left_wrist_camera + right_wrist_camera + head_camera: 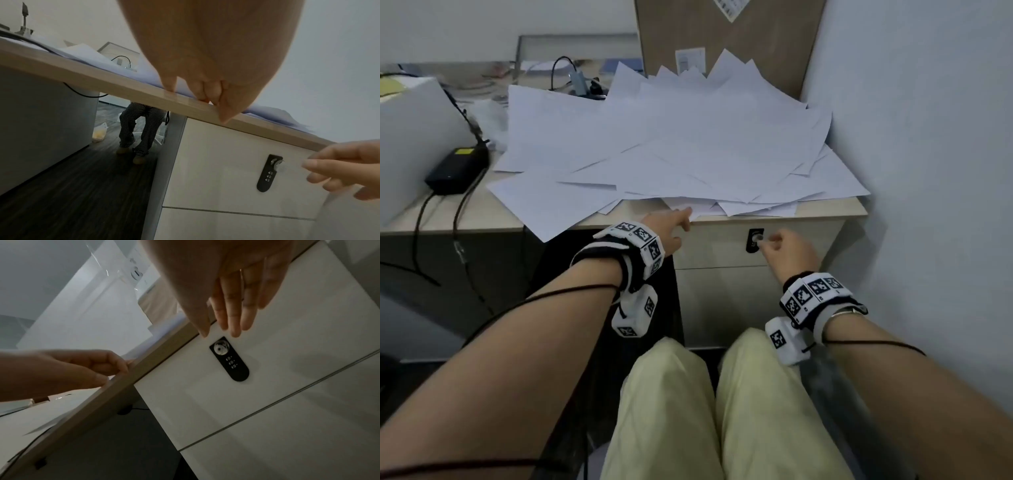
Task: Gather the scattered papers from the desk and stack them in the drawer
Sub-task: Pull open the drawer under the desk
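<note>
Right now our right hand (pixel 789 251), fingers straight and empty, nears the knob lock (pixel 221 348) on the shut top drawer (pixel 719 245); we should turn the knob first, then pull straight. Left hand (pixel 671 228) curls on the bench (pixel 482 219) edge, holding nothing; papers (pixel 688 147) lie scattered on top.

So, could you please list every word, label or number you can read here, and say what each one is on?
"0", "0", "0": the three dials of the combination lock on the drawer front, near the right hand.
Yellow label on the power adapter: too blurred to read.
White label on the cardboard box: too small to read.
Scattered papers: no legible print.
Wrist markers: patterns only, no text.
</note>
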`<action>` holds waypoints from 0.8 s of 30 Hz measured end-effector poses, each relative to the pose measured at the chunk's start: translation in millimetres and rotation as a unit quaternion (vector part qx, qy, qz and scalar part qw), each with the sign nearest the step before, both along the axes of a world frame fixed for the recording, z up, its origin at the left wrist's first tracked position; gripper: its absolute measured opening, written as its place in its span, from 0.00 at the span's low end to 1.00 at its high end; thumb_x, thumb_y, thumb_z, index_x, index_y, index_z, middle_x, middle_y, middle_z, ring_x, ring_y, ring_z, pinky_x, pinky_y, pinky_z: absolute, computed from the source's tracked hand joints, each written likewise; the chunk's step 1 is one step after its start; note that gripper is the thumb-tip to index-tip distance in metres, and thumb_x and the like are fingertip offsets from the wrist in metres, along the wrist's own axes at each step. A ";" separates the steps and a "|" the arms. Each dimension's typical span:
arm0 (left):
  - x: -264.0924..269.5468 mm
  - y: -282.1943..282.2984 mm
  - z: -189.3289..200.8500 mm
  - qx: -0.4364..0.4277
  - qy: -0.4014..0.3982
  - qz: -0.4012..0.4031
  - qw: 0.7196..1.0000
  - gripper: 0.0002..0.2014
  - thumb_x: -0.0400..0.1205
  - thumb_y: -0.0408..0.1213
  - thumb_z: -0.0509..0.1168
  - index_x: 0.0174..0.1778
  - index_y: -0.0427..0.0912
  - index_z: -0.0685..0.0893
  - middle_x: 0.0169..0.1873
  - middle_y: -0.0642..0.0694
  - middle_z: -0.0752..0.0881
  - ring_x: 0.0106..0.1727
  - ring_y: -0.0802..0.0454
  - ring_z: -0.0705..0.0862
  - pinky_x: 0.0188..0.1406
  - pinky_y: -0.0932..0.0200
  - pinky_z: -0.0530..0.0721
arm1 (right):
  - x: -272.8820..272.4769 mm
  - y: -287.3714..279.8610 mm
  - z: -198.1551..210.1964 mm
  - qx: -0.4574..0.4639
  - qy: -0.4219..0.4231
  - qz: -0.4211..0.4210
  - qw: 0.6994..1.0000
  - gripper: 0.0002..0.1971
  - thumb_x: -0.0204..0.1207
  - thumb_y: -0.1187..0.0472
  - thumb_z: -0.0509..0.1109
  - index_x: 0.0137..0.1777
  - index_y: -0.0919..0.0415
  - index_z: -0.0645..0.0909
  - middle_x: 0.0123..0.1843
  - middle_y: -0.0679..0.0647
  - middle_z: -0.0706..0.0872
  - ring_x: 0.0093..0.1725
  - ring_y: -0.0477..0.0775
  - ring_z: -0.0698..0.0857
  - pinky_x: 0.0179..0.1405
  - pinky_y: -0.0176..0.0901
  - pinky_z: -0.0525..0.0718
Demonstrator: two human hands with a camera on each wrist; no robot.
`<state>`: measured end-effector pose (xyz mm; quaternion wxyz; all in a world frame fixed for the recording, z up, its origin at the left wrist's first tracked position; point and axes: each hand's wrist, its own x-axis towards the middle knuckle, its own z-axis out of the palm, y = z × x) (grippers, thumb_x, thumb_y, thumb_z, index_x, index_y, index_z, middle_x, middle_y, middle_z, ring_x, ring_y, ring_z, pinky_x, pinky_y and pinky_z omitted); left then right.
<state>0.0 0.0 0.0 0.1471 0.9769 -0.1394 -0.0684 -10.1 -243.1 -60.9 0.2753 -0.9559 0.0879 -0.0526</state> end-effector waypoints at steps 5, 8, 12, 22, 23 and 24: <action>3.0 3.2 1.5 0.005 0.046 0.024 0.999 0.27 0.73 0.20 0.52 0.66 0.47 0.74 0.69 0.49 0.76 0.76 0.46 0.70 0.71 0.50 0.74 | 20.3 16.2 -0.9 -0.014 0.042 -0.021 0.999 0.19 0.77 0.45 0.66 0.51 0.62 0.82 0.49 0.60 0.87 0.48 0.63 0.85 0.39 0.44 0.77; 1.7 2.0 4.7 0.017 0.044 0.020 0.999 0.29 0.74 0.18 0.51 0.67 0.47 0.74 0.76 0.49 0.71 0.80 0.51 0.64 0.73 0.56 0.70 | 32.2 22.1 -1.5 -0.007 0.069 -0.027 0.997 0.18 0.77 0.48 0.66 0.48 0.64 0.83 0.48 0.63 0.88 0.44 0.65 0.85 0.39 0.45 0.79; 1.9 2.1 6.5 0.003 0.054 0.020 0.998 0.31 0.75 0.17 0.51 0.69 0.50 0.73 0.81 0.50 0.62 0.84 0.56 0.55 0.77 0.61 0.61 | 34.4 21.0 -4.4 -0.021 0.076 -0.052 0.996 0.12 0.77 0.56 0.65 0.48 0.65 0.82 0.44 0.60 0.85 0.38 0.62 0.79 0.37 0.43 0.75; 7.2 3.6 10.8 -0.152 0.125 0.073 0.978 0.23 0.75 0.14 0.49 0.54 0.40 0.82 0.72 0.52 0.75 0.77 0.60 0.67 0.68 0.75 0.59 | -1.1 13.7 0.5 -0.019 0.067 -0.025 0.997 0.10 0.77 0.53 0.65 0.42 0.61 0.79 0.37 0.55 0.81 0.38 0.59 0.79 0.34 0.41 0.71; 6.9 3.8 10.8 -0.186 0.127 0.081 0.971 0.21 0.75 0.13 0.49 0.47 0.38 0.81 0.67 0.49 0.78 0.76 0.59 0.69 0.69 0.74 0.60 | -10.4 10.5 -0.4 -0.026 0.068 -0.015 0.997 0.12 0.78 0.51 0.65 0.42 0.59 0.80 0.36 0.54 0.81 0.37 0.58 0.79 0.33 0.41 0.70; 6.0 3.2 11.4 -0.211 0.125 0.090 0.965 0.21 0.73 0.12 0.48 0.42 0.38 0.80 0.65 0.46 0.79 0.76 0.56 0.71 0.72 0.71 0.62 | -19.7 6.4 0.9 -0.043 0.074 0.001 0.996 0.13 0.79 0.49 0.65 0.42 0.58 0.81 0.35 0.53 0.80 0.38 0.57 0.80 0.32 0.41 0.70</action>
